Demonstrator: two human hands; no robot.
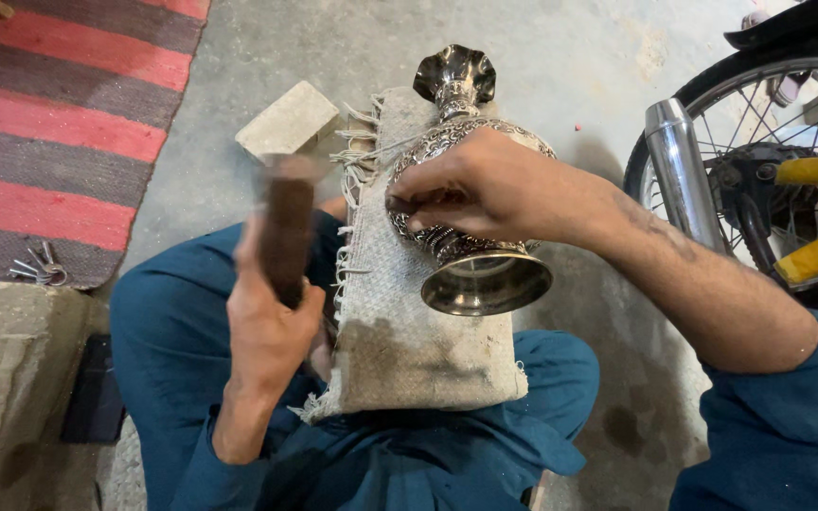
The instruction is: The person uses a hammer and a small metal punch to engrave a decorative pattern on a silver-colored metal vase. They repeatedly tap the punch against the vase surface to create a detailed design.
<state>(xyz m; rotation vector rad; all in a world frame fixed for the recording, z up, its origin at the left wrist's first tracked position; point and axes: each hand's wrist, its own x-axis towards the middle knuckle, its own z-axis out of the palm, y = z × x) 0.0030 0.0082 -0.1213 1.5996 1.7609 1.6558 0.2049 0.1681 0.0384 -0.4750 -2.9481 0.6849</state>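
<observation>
The ornate metal vase (461, 180) lies on its side across a grey fringed cushion (409, 350) on the person's lap, padded so it won't roll. The right hand (485, 189) presses down on its belly, fingers curled around a small tool at the embossing. To the left, the left hand (272, 326) grips a blurred wooden mallet (286, 227), raised.

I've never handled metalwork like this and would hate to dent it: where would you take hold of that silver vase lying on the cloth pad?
Probably at the narrow waist just above the flared foot, coming down from above. The vase lies on its side on the cloth pad, so its rounded, embossed belly faces up; the right hand already rests there. The ruffled mouth looks thin-edged, so avoid it.
</observation>
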